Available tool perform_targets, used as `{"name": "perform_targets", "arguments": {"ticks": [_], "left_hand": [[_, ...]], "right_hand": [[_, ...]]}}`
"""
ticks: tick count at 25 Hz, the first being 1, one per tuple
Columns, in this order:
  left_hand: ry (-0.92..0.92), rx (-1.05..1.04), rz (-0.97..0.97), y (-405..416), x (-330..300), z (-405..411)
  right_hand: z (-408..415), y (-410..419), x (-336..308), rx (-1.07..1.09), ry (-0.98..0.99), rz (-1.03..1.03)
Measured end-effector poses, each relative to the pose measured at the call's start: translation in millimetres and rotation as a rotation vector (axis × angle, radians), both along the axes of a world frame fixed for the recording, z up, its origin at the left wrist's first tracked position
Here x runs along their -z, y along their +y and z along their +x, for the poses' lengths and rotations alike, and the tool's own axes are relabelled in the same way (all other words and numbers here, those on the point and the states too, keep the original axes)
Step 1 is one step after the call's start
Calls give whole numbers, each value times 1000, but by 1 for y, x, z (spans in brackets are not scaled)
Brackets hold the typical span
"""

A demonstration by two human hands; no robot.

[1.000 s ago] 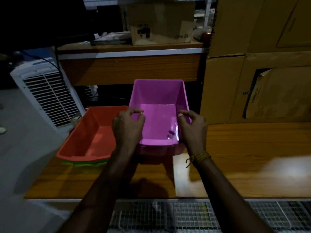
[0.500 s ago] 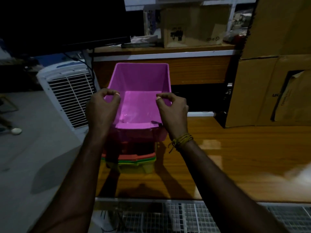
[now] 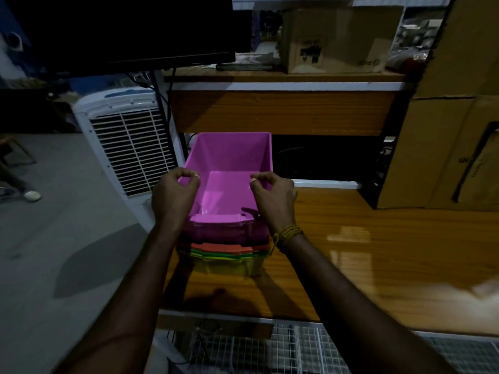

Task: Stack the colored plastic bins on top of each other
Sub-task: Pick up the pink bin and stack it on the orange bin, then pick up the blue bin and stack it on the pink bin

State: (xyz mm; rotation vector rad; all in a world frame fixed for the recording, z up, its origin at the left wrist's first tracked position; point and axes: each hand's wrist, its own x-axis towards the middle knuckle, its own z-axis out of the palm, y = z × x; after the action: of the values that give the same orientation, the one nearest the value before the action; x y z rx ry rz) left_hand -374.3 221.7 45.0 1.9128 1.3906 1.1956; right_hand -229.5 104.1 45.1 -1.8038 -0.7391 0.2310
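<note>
At frame centre, the left hand (image 3: 172,194) and right hand (image 3: 274,197) pinch the side rims of the pink bin (image 3: 229,174), fingers curled narrow over each edge. The pink bin sits atop the stack of orange bin (image 3: 229,247), green bin (image 3: 224,255) and yellow bin (image 3: 229,267) on the tabletop (image 3: 364,255). The lower bins show only their near rims; dim light blurs their edges.

The left hand (image 3: 174,197) and right hand (image 3: 274,197) hide the pink bin's (image 3: 229,168) side rims.
</note>
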Motion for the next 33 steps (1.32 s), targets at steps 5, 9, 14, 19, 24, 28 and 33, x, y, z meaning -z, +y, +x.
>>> {"name": "perform_targets", "arguments": {"ticks": [5, 9, 14, 19, 24, 28, 33], "left_hand": [[53, 0, -70, 6, 29, 4], [128, 21, -80, 9, 48, 7], [338, -16, -88, 1, 56, 24], [228, 140, -18, -28, 48, 70], [112, 346, 65, -97, 48, 152], [184, 496, -63, -170, 77, 228], [292, 622, -112, -256, 112, 314]], "right_hand": [[3, 6, 35, -58, 62, -65], [10, 6, 57, -79, 83, -122], [22, -4, 67, -185, 195, -105], [59, -37, 74, -133, 3, -162], [125, -101, 87, -66, 35, -184], [187, -176, 101, 70, 30, -216], [266, -275, 114, 215, 21, -309]]}}
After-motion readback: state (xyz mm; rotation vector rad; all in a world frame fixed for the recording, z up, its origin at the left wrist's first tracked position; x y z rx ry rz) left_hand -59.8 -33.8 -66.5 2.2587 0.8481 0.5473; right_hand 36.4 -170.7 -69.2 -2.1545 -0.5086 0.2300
